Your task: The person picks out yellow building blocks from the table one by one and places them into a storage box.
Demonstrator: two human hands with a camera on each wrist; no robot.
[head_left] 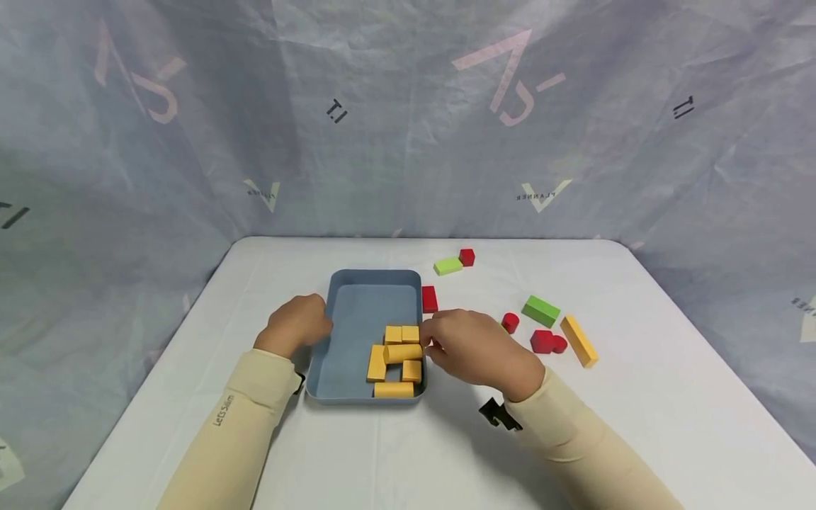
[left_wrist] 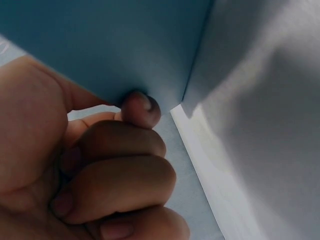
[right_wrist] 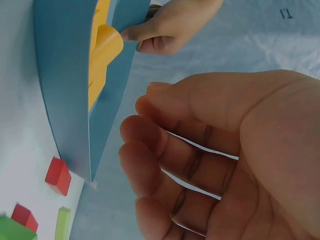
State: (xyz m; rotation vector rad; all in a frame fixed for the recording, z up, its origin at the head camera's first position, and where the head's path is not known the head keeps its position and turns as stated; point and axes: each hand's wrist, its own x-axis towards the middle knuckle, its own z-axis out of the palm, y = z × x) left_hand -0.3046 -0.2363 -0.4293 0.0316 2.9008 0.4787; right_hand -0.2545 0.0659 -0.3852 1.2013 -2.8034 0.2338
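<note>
A blue-grey tray (head_left: pixel 359 312) stands on the table with several yellow blocks in its right half, among them a yellow cylinder (head_left: pixel 403 353) lying on top of others. My left hand (head_left: pixel 296 324) grips the tray's left wall. In the left wrist view, the thumb and index finger (left_wrist: pixel 142 111) pinch the wall's edge and the other fingers are curled below. Just beside the tray's right rim is my right hand (head_left: pixel 474 347). Its fingers (right_wrist: pixel 140 132) are loosely bent and hold nothing in the right wrist view, apart from the wall.
Right of the tray lie a red block (head_left: pixel 430 299), a light green block (head_left: pixel 448 266), a red cube (head_left: pixel 467 257), a green block (head_left: pixel 541 311), a red cylinder (head_left: pixel 510 322) and a long yellow block (head_left: pixel 579 341). A grey printed cloth (head_left: pixel 408 142) hangs behind the white table (head_left: pixel 274 262).
</note>
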